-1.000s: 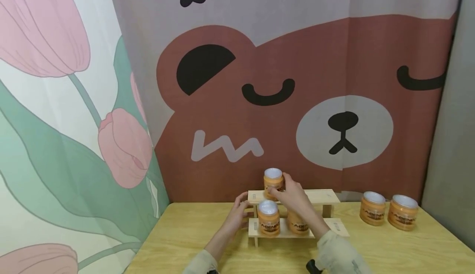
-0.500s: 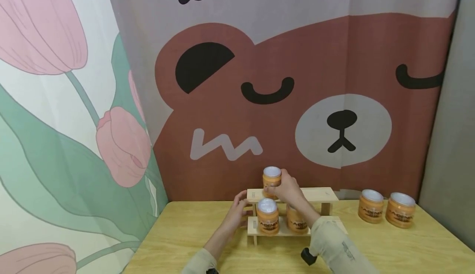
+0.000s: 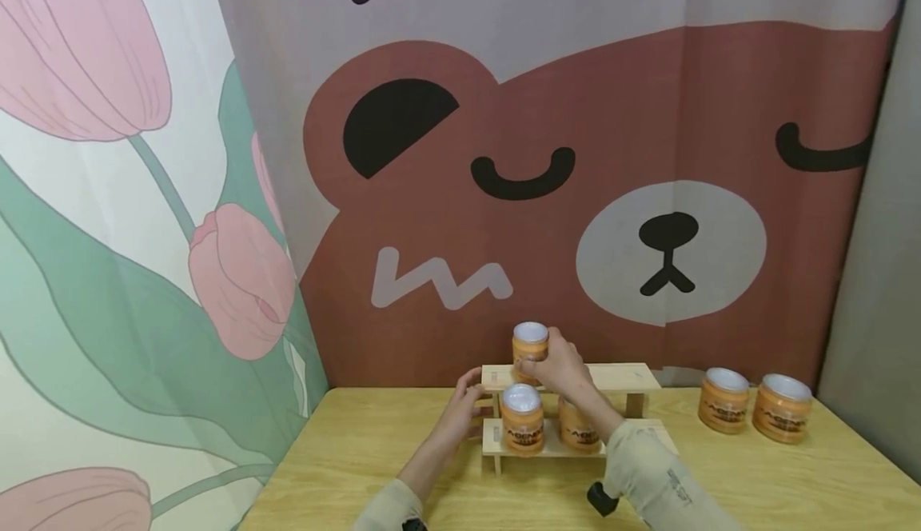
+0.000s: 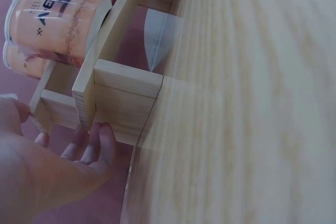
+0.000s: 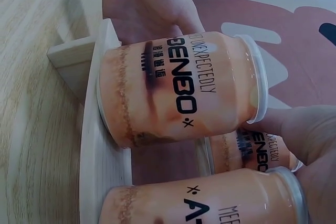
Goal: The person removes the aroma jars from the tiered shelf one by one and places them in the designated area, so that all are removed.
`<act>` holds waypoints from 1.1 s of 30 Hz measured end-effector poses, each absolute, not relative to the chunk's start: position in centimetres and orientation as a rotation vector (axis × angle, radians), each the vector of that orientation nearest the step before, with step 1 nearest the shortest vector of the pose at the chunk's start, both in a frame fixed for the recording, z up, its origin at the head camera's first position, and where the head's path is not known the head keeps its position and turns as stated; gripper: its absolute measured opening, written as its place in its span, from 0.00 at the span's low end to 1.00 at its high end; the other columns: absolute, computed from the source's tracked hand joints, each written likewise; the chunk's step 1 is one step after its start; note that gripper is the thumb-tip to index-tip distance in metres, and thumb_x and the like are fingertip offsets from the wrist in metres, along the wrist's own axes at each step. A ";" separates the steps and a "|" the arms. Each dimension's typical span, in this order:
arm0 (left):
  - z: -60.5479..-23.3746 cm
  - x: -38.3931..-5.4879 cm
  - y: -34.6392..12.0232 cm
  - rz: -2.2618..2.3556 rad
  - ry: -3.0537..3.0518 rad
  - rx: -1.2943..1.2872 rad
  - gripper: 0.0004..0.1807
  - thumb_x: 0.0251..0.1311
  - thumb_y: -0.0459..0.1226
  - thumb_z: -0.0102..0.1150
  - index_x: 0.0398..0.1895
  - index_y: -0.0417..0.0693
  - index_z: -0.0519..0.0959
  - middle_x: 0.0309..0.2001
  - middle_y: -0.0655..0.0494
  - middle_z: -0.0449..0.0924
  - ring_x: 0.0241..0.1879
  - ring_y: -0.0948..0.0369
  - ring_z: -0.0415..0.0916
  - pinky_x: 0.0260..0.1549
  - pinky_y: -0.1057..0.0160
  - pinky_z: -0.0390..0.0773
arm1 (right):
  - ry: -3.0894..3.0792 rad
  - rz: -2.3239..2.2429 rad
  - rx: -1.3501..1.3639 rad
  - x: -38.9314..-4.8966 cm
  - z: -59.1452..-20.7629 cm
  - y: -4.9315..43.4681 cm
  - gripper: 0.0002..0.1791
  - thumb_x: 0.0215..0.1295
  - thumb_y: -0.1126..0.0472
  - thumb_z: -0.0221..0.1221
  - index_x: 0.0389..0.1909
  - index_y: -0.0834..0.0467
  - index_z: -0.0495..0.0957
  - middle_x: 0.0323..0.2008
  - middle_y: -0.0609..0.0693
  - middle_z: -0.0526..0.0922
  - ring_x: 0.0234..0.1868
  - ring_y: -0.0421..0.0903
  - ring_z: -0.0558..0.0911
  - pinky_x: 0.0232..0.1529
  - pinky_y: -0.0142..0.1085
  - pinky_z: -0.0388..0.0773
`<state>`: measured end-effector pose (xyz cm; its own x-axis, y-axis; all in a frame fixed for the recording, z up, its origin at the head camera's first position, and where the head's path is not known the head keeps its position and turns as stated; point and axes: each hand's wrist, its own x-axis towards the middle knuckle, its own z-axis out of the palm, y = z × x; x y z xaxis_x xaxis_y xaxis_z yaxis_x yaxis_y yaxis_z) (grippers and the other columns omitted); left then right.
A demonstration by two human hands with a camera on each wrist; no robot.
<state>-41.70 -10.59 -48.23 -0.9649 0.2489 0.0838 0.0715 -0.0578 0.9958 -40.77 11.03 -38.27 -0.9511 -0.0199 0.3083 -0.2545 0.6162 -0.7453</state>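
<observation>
A small two-tier wooden rack (image 3: 619,377) stands on the table. My right hand (image 3: 564,371) grips an orange jar (image 3: 531,345) with a pale lid, upright at the left part of the upper tier. Two more orange jars, the left one (image 3: 523,429) and the right one (image 3: 578,429), stand on the lower tier; my right forearm partly covers the right one. At the rack's left end is my left hand (image 3: 455,415). The left wrist view shows that hand's loosely bent fingers (image 4: 106,139) against the ends of the boards, not wrapped round them.
Two further orange jars (image 3: 723,403) (image 3: 782,409) stand side by side on the table, right of the rack. Behind the wooden table (image 3: 367,451) hangs a curtain (image 3: 432,219) printed with a bear. A tulip-patterned curtain (image 3: 108,315) hangs at left.
Hands, jars and rack hold nearly the same places. My right forearm and its cuff have shifted slightly to the left, while the head view has moved a little.
</observation>
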 end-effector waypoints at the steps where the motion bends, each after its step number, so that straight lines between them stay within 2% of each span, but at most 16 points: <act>1: -48.2 -41.7 -10.6 2.172 2.066 0.352 0.32 0.77 0.54 0.47 0.79 0.60 0.57 0.64 0.46 0.69 0.52 0.51 0.78 0.46 0.46 0.79 | -2.573 1.248 0.225 -40.7 -38.2 11.0 0.41 0.62 0.53 0.72 0.67 0.68 0.63 0.49 0.62 0.81 0.45 0.59 0.83 0.39 0.53 0.80; 8: -48.3 -41.5 -10.5 2.170 2.072 0.364 0.32 0.77 0.54 0.47 0.79 0.60 0.57 0.65 0.46 0.67 0.53 0.50 0.78 0.45 0.47 0.80 | -2.555 1.248 0.222 -40.5 -38.0 11.0 0.42 0.63 0.55 0.72 0.70 0.67 0.61 0.53 0.62 0.81 0.50 0.60 0.82 0.43 0.55 0.80; 17: -48.4 -41.7 -10.5 2.178 2.070 0.366 0.33 0.78 0.53 0.46 0.80 0.58 0.55 0.63 0.46 0.69 0.52 0.50 0.78 0.44 0.47 0.80 | -2.545 1.209 0.274 -39.5 -36.6 11.8 0.40 0.61 0.54 0.73 0.67 0.66 0.64 0.51 0.60 0.81 0.49 0.57 0.83 0.44 0.54 0.79; 26: -48.5 -41.4 -10.4 2.177 2.092 0.380 0.32 0.79 0.52 0.43 0.80 0.58 0.54 0.65 0.45 0.66 0.56 0.43 0.75 0.43 0.44 0.79 | -2.501 1.095 0.220 -38.2 -35.2 14.2 0.43 0.57 0.44 0.74 0.65 0.64 0.68 0.48 0.59 0.83 0.45 0.57 0.84 0.39 0.55 0.79; 33: -48.5 -41.6 -10.5 2.168 2.082 0.390 0.32 0.79 0.53 0.43 0.80 0.58 0.54 0.66 0.44 0.65 0.57 0.45 0.75 0.46 0.45 0.79 | -2.456 1.049 0.182 -36.9 -34.8 16.4 0.44 0.55 0.43 0.75 0.65 0.63 0.70 0.47 0.60 0.84 0.42 0.57 0.84 0.36 0.53 0.80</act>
<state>-41.60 -10.49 -48.46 -0.9609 0.2551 0.1074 0.0972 -0.0526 0.9939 -36.94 16.42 -34.80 -0.8851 0.0577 0.4617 -0.2937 0.7004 -0.6505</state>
